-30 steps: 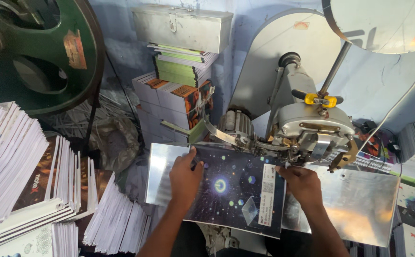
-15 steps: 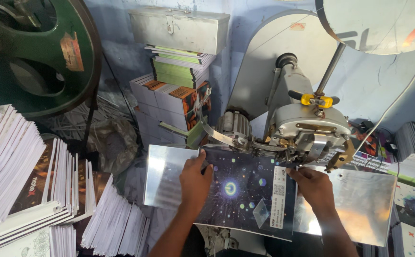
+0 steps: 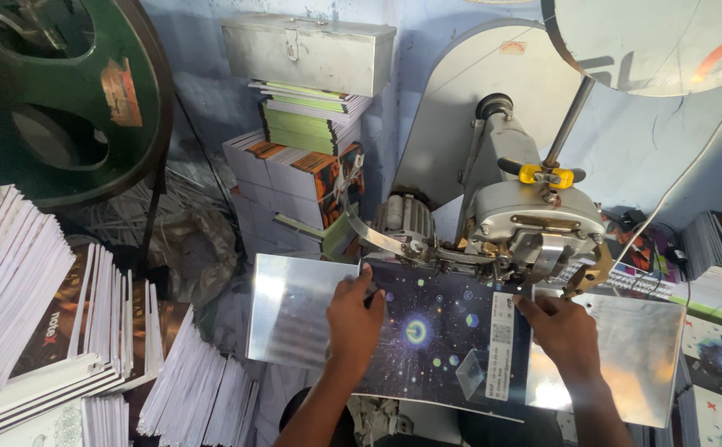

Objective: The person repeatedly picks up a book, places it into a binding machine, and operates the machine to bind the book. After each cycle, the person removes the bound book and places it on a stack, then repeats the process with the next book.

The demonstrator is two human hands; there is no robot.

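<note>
A person presses a dark notebook (image 3: 444, 343) flat on a shiny metal tabletop (image 3: 295, 319). The notebook cover shows stars and a glowing ring, and a white strip runs down near its right edge. The notebook lies in the middle of the tabletop, with its top edge pushed up under the grey machine (image 3: 535, 219) at the back edge. The left hand (image 3: 354, 319) lies on the left part of the cover with its fingers spread wide and flat, holding the notebook down. The right hand (image 3: 566, 331) rests on the right edge of the notebook, beside the white strip, fingers flat on it too. A yellow clip (image 3: 545, 175) sits on a rod on top of the machine. A big green wheel (image 3: 55, 91) stands at the far left. Piles of white notebooks (image 3: 21, 298) lean by the left edge of the tabletop. More stacked books (image 3: 299, 161) sit behind, under a grey metal box (image 3: 307, 54).
</note>
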